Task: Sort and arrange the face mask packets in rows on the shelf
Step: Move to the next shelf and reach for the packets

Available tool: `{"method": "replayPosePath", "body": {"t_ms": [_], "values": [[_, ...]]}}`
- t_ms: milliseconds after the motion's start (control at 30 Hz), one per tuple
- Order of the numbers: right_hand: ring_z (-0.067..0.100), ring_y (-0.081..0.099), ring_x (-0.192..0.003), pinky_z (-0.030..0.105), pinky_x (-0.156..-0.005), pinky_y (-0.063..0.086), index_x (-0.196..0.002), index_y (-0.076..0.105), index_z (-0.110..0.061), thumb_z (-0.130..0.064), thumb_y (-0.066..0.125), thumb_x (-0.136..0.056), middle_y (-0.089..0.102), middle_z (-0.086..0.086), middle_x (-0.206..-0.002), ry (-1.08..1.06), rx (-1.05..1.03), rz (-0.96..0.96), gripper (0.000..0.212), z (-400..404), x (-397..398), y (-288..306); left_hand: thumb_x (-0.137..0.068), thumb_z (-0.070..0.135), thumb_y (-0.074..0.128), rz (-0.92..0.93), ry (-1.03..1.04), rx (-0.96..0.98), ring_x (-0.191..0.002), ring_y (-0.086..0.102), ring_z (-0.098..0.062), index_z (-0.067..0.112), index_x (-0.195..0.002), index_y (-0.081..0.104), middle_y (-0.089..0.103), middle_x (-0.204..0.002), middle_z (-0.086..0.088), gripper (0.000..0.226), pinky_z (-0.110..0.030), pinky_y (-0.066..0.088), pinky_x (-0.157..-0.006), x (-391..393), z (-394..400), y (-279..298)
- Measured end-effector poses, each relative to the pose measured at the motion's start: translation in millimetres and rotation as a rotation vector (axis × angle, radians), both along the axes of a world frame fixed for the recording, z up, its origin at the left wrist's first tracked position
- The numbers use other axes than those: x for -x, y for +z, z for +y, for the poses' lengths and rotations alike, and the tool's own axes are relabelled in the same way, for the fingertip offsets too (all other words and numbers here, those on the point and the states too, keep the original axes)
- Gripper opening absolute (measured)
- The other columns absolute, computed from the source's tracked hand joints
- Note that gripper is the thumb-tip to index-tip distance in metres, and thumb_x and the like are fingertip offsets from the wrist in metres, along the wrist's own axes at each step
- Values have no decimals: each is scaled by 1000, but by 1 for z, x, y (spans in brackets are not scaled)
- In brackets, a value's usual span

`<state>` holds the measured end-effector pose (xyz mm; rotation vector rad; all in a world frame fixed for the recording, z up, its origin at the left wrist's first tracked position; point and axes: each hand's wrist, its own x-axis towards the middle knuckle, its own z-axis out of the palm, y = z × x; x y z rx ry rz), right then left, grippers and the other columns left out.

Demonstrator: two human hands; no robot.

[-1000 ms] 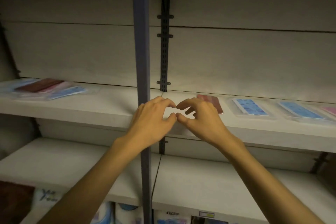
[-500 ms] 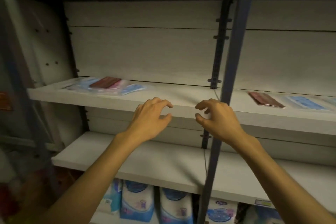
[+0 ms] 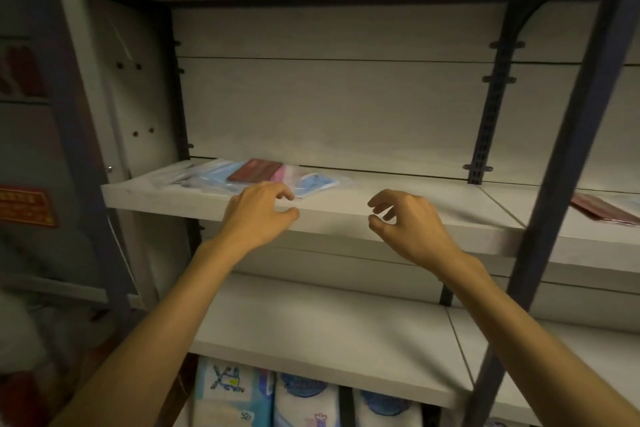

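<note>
**Reaching for the pile, both hands bare of packets**

Hovering at the front edge of the middle shelf (image 3: pixel 398 218), two hands, palms down, arms stretched forward from below. Left hand (image 3: pixel 258 215) sits just in front of the heap of face mask packets (image 3: pixel 256 177), fingers loosely curled and a little apart, thumb out to the side, gripping nothing; whether the fingertips actually touch the nearest blue packet (image 3: pixel 317 184), I cannot tell from here. Right hand (image 3: pixel 407 222) hangs well to the right of the heap, over bare shelf board, fingers curled like a claw with a gap between thumb and forefinger, holding nothing either.

Count them up: two hands. In the heap, one dark red packet (image 3: pixel 256 170) lies on top, a strip of pink shows under it, and blue ones spread out on both sides in clear wrappers; the overlap hides the exact number. One more dark red packet (image 3: pixel 604 210) lies apart on the next shelf section, far right.

Pale grey boards, pale back panel, dark metal uprights, one post (image 3: pixel 554 201) cutting down in front on the right. Lighting is dim. A lower shelf (image 3: pixel 329 340) sits beneath, and under that, white and blue wrapped packs (image 3: pixel 266 395) stand in a row.
</note>
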<state>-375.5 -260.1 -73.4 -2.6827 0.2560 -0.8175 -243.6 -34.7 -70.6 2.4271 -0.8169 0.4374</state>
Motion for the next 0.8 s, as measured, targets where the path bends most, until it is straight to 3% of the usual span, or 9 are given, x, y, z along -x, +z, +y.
{"method": "replayPosePath", "body": {"t_ms": [233, 367, 500, 633, 700, 800], "values": [[15, 66, -91, 35, -82, 53, -112, 67, -24, -29, 62, -86, 71, -9, -104, -29, -46, -24, 27, 31, -101, -2, -86, 41, 63, -35, 113, -11, -102, 63, -22, 28, -109, 69, 69, -114, 2, 28, -38, 52, -87, -108, 28, 0], [14, 67, -89, 30, -79, 51, -112, 69, -23, -28, 63, -86, 72, -9, -105, -23, -60, -50, 27, 48, -150, 3, -85, 42, 63, -3, 224, -1, -91, 65, -27, 21, -95, 70, 70, -98, -3, 25, -39, 55, -80, -166, 33, -1], [13, 67, -90, 26, -72, 42, -111, 70, -23, -30, 65, -86, 72, -9, -107, -21, -44, -20, 26, 64, -185, -2, -84, 61, 62, 78, 294, -11, -92, 64, -33, 13, -101, 68, 70, -101, -13, 52, -35, 52, -75, -211, 33, 1], [10, 67, -88, 31, -79, 53, -107, 72, -22, -25, 63, -84, 74, -9, -101, 3, -142, 0, 24, 81, -209, -4, -66, 82, 64, 175, 310, -108, -105, 62, -32, 15, -115, 62, 67, -114, -13, 83, -41, 50, -91, -238, 25, 2], [9, 67, -82, 31, -80, 54, -104, 74, -20, -21, 64, -83, 73, -10, -94, -5, -199, -16, 23, 88, -218, -2, -65, 75, 73, 220, 262, -87, -108, 61, -32, 16, -119, 59, 66, -117, -13, 81, -41, 49, -93, -246, 23, 3], [11, 66, -81, 28, -78, 52, -103, 74, -20, -19, 64, -83, 72, -10, -89, -48, -219, -23, 22, 92, -228, 5, -69, 56, 83, 293, 179, -16, -103, 63, -32, 15, -116, 61, 68, -113, -12, 66, -34, 50, -81, -258, 26, 6]]}}
